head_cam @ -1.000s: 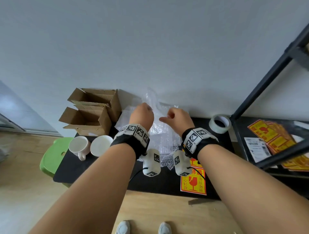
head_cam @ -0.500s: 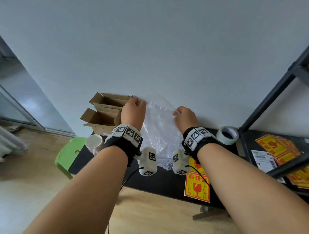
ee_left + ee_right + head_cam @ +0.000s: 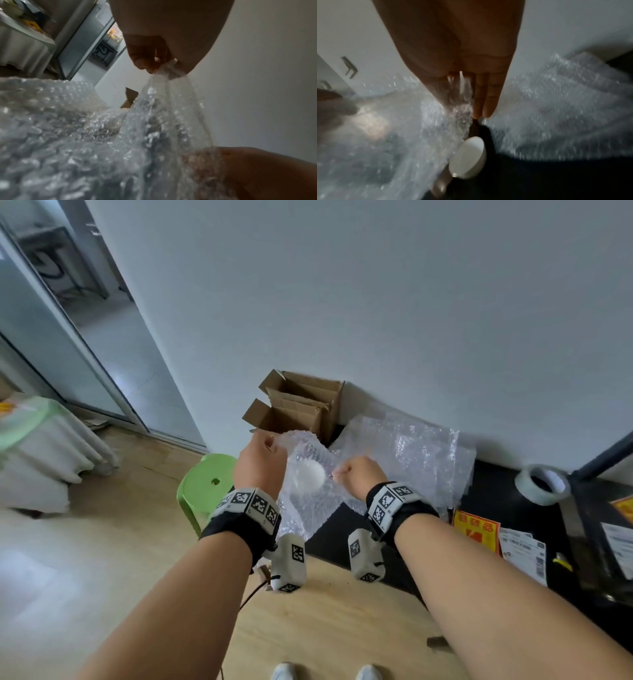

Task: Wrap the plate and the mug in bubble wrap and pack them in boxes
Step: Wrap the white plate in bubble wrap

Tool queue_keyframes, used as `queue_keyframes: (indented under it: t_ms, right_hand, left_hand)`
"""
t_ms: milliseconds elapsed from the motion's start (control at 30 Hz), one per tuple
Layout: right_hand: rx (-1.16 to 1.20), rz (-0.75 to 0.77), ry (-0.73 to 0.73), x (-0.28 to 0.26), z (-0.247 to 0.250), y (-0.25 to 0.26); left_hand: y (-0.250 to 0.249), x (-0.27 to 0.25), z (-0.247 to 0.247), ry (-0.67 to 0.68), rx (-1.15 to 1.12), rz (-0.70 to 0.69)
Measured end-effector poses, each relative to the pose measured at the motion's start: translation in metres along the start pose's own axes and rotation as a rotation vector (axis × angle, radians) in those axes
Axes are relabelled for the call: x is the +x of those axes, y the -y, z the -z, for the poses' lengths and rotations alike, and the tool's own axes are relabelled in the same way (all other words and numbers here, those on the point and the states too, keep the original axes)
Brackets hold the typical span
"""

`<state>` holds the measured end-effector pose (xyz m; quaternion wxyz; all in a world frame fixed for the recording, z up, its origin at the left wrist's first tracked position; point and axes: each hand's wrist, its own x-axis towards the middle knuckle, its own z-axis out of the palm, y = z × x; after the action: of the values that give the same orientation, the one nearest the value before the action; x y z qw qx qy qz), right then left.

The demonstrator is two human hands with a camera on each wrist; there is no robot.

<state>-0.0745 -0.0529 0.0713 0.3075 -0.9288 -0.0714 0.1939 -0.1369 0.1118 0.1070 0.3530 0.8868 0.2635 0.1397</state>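
I hold one sheet of bubble wrap [image 3: 308,508] up in the air over the left end of the black table [image 3: 342,539]. My left hand [image 3: 263,463] pinches its upper left edge, and in the left wrist view the fingertips [image 3: 145,67] bunch the sheet [image 3: 85,135]. My right hand [image 3: 356,474] pinches the right edge between thumb and fingers [image 3: 486,101]. A white round dish shows through the sheet [image 3: 308,474]. In the right wrist view the white plate [image 3: 469,158] sits on the table below the hanging wrap [image 3: 385,135]. The mug is not clearly seen.
More bubble wrap [image 3: 411,453] lies piled against the wall. Two open cardboard boxes [image 3: 298,405] stand at the table's back left. A tape roll [image 3: 543,484], red stickers [image 3: 476,529] and labels [image 3: 524,549] lie right. A green stool [image 3: 205,484] stands left of the table.
Both hands have carried the sheet from the pile leftward and lowered it over the white crockery. The head view has swung left, so the doorway now shows.
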Motion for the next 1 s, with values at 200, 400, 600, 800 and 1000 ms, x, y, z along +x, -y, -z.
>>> queue_keyframes:
  t_ms: [200,400,600,800,1000]
  right_hand:
    - [0.006,-0.034,0.034,0.003,-0.051,0.017]
    - [-0.032,-0.164,-0.024,0.010,-0.072,0.020]
    - [-0.040,-0.262,0.067,0.019,-0.078,0.018]
    - [-0.053,-0.368,0.097,0.074,-0.088,0.006]
    - [0.015,-0.444,0.140,0.118,-0.102,-0.005]
  left_hand:
    - [0.072,0.011,0.018,0.100,0.217,0.028]
    - [0.105,0.022,0.012,0.225,0.226,0.032]
    - [0.115,0.031,-0.006,0.282,0.235,0.046]
    - [0.114,0.041,-0.031,0.307,0.281,0.046]
    - [0.117,0.053,-0.054,0.338,0.306,0.119]
